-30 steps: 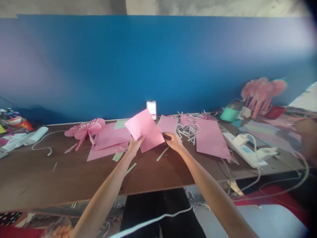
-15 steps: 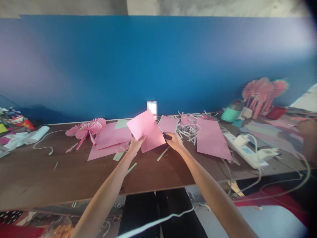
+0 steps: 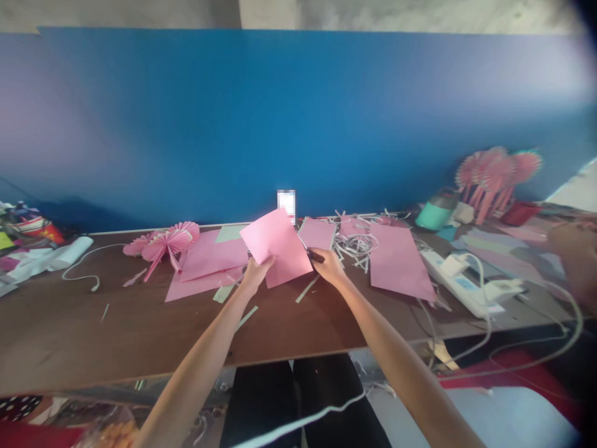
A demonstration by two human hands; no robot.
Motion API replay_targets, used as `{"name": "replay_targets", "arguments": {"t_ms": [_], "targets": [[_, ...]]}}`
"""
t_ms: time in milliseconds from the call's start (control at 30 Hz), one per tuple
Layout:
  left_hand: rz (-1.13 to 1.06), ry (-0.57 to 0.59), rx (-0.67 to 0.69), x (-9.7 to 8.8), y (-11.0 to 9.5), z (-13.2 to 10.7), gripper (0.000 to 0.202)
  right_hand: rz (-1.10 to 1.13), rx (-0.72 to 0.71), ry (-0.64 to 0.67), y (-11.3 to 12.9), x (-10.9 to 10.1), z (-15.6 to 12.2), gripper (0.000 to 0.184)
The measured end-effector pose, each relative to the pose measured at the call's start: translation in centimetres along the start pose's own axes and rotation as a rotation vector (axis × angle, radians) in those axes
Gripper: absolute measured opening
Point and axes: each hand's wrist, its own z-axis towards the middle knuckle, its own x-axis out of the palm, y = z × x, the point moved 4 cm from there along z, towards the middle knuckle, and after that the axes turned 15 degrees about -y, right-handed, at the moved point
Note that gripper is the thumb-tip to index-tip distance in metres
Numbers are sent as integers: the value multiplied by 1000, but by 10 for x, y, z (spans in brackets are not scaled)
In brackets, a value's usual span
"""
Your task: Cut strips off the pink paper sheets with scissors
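My left hand point(image 3: 258, 271) pinches the lower left edge of a pink paper sheet point(image 3: 280, 246), thumb on top, holding it tilted above the table. At the sheet's right edge, my right hand point(image 3: 329, 265) is closed around dark-handled scissors point(image 3: 316, 256); their blades lie along the paper's edge and are hard to make out. Behind the sheet lies another pink paper point(image 3: 317, 231), and a larger pink sheet point(image 3: 401, 258) rests right of my right hand. More pink sheets point(image 3: 214, 261) overlap on the left, by folded pink paper fans point(image 3: 170, 242).
Curled paper strips point(image 3: 357, 246) are heaped behind my right hand. A white power strip point(image 3: 459, 283) with cables sits to the right, near a green container point(image 3: 437, 210) and more paper fans point(image 3: 499, 171). A phone-like screen point(image 3: 286, 204) leans on the blue wall. Another person's arm point(image 3: 576, 255) shows far right.
Both my hands, the sheet and the scissors keep almost the same place. The other person's arm at the far right has shifted slightly left.
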Motion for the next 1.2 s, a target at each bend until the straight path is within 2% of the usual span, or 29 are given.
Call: {"name": "replay_targets", "arguments": {"t_ms": [767,967,1200], "targets": [[5,-22,-5,1,-6,-5,41,-27,-2,-34,-2,1,1,33],[-34,-19,-16,2,-7,-5,44,39,21,-39,0,4,0,37],[-72,-44,-20,-2,-2,0,48,120,54,22,-2,10,0,37]]}}
